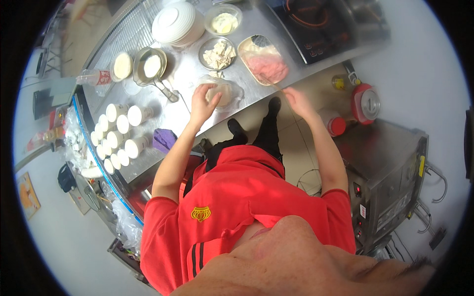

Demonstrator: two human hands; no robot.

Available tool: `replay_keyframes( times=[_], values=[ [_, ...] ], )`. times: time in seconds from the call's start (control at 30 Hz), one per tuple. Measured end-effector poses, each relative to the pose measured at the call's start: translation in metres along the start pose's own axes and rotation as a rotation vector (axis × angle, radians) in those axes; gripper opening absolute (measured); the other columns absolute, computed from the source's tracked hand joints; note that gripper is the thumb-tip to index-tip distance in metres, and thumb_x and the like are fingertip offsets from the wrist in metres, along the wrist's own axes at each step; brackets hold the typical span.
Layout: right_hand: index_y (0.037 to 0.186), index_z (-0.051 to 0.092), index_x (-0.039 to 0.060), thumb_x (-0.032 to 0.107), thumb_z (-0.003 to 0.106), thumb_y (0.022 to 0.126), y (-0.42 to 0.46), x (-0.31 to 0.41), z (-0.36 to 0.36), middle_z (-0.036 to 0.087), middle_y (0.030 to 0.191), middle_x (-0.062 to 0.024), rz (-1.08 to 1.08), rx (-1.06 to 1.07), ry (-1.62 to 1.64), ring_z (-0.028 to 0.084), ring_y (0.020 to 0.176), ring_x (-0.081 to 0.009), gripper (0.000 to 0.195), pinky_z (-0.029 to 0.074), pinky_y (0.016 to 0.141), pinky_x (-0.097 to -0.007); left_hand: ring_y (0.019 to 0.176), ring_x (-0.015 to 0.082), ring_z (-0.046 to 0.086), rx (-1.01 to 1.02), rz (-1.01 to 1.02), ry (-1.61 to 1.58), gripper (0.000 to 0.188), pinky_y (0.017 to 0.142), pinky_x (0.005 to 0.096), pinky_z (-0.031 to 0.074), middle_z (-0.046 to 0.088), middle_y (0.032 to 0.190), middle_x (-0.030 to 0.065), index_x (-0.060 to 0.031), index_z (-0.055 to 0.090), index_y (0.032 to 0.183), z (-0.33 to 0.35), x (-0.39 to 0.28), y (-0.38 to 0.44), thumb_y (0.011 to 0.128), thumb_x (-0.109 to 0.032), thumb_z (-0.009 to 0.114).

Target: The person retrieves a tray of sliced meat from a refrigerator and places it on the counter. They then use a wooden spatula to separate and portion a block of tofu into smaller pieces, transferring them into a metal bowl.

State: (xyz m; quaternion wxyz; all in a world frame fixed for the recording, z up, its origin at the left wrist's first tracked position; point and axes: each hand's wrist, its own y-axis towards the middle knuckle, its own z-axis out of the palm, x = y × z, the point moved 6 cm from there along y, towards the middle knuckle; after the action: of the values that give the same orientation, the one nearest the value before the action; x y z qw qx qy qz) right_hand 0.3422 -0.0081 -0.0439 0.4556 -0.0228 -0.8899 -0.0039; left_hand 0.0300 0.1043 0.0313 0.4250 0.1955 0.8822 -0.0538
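Observation:
My left hand (203, 102), its fingers curved, rests at the left side of a stack of pale dough wrappers (223, 95) on a clear plastic bag (237, 97). Whether it grips the wrappers, I cannot tell. In my right hand (296, 101) is a thin wooden stick (273, 86), its far end at the pink minced meat (268, 68). The mince lies in a shallow pale tray (242, 49) near the counter's front edge. Behind the wrappers a round metal dish (202, 59) holds folded wontons (219, 54), and a few more lie just in front of it.
Stacked white bowls (174, 24), a bowl of pale food (225, 23) and a handled pot (142, 72) stand farther back. Several paper cups (137, 115) and a purple cloth (164, 140) are at left. An induction cooker (314, 29) occupies the right side.

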Motion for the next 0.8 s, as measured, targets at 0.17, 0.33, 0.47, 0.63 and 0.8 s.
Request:
replay_keyframes(
  times=[0.17, 0.33, 0.47, 0.63, 0.8],
  values=[
    [0.101, 0.058, 0.0003, 0.007, 0.049, 0.09, -0.009, -0.003, 0.003, 0.055, 0.066, -0.001, 0.522, 0.276, 0.512, 0.051, 0.06, -0.0069, 0.016, 0.042, 0.054, -0.0257, 0.076, 0.0152, 0.06, -0.053, -0.184, -0.085, 0.02, 0.07, 0.0275, 0.047, 0.065, 0.083, 0.0075, -0.0004, 0.063, 0.094, -0.001, 0.031, -0.047, 0.082, -0.015, 0.067],
    [0.101, 0.058, 0.0036, 0.007, 0.051, 0.088, -0.01, 0.002, -0.007, 0.062, 0.076, -0.0135, 0.102, -0.052, 0.028, 0.06, 0.067, -0.0294, 0.015, 0.046, 0.059, -0.0391, 0.063, 0.0109, 0.057, 0.085, -0.446, -0.159, 0.019, 0.061, 0.0263, 0.047, 0.063, 0.068, 0.0034, -0.0002, 0.064, 0.085, 0.01, 0.06, -0.061, 0.083, -0.019, 0.065],
    [0.098, 0.058, 0.0059, 0.007, 0.053, 0.087, -0.009, 0.034, -0.011, 0.062, 0.088, -0.0212, 0.162, 0.008, -0.287, 0.057, 0.082, -0.043, 0.012, 0.046, 0.067, -0.0468, 0.06, 0.0206, 0.061, 0.061, -0.356, 0.126, 0.027, 0.061, 0.0319, 0.049, 0.065, 0.067, 0.0104, 0.0001, 0.064, 0.082, 0.005, 0.053, -0.047, 0.081, -0.027, 0.065],
    [0.098, 0.057, 0.0048, 0.011, 0.052, 0.089, 0.0, 0.017, -0.006, 0.059, 0.073, -0.0128, 0.179, 0.055, -0.12, 0.057, 0.062, -0.0276, 0.013, 0.044, 0.055, -0.0373, 0.061, 0.0262, 0.063, 0.112, -0.352, 0.246, 0.032, 0.062, 0.0349, 0.05, 0.065, 0.067, 0.0134, 0.0001, 0.064, 0.078, 0.014, 0.065, -0.035, 0.078, -0.032, 0.065],
    [0.102, 0.055, 0.0038, 0.012, 0.048, 0.094, -0.018, -0.001, 0.011, 0.055, 0.065, -0.0051, 0.598, 0.234, 0.649, 0.045, 0.045, -0.0085, 0.014, 0.03, 0.039, -0.0225, 0.068, 0.0323, 0.064, 0.091, -0.388, 0.202, 0.032, 0.066, 0.0394, 0.051, 0.065, 0.069, 0.0145, -0.003, 0.065, 0.075, 0.011, 0.064, -0.033, 0.076, -0.035, 0.065]
  ],
)
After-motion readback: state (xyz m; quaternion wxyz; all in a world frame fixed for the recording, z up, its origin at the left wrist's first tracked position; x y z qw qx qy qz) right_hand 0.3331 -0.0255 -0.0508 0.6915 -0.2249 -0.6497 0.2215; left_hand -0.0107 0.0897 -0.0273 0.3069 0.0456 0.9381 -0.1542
